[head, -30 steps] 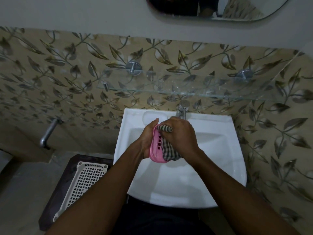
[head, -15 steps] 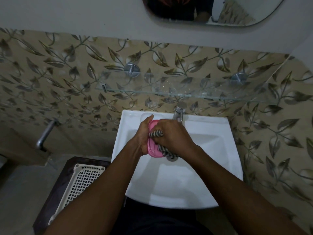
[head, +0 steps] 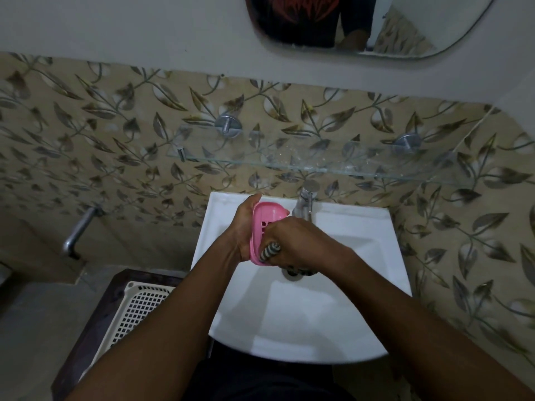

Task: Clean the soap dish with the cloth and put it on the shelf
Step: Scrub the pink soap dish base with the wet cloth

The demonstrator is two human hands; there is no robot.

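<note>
My left hand [head: 242, 227] grips a pink slotted soap dish [head: 265, 219] on edge over the white sink [head: 347, 314], its hollow side facing right. My right hand [head: 292, 241] is closed on a bunched checked cloth [head: 270, 250] and presses it into the lower part of the dish. More of the cloth hangs out under my right wrist over the drain. The upper half of the dish is bare. A glass shelf [head: 318, 166] on two metal brackets runs along the tiled wall just above the sink.
A chrome tap [head: 304, 202] stands at the sink's back edge, close behind the dish. A white perforated basket [head: 139, 311] sits on a dark stand left of the sink. A metal pipe [head: 78, 230] sticks out of the left wall. A mirror [head: 362, 24] hangs above.
My right hand has slid the cloth down the dish from its top end to its lower end, uncovering the upper half. Both hands have shifted slightly toward the tap.
</note>
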